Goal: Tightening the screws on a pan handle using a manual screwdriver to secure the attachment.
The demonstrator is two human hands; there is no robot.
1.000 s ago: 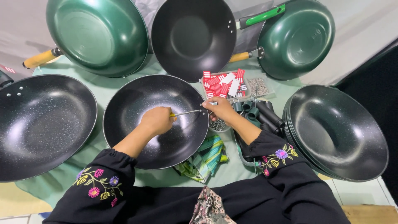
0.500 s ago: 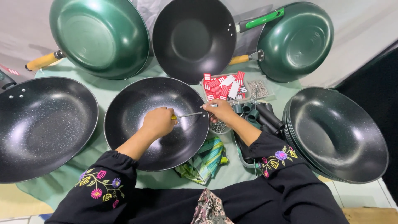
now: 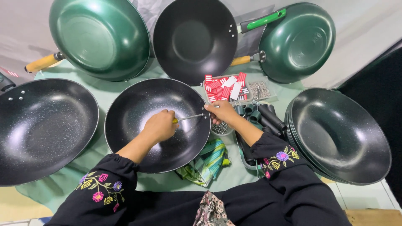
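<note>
Left hand (image 3: 160,125) grips a screwdriver (image 3: 188,118) inside the black wok (image 3: 138,138), mid-bench; tip at the right rim, where right hand (image 3: 222,112) pinches the wall. No handle fitted yet, I'd say; handles (image 3: 268,117) wait in tray (image 3: 243,152) just right.

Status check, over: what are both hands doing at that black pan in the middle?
Left hand gripping a screwdriver, tip at the rim of the black pan. Right hand pinching that rim from outside. Tray of red-and-white tags close behind; nothing blocking.

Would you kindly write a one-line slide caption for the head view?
Left hand drives a screwdriver at the rim of a black wok while the right hand steadies it.
</note>
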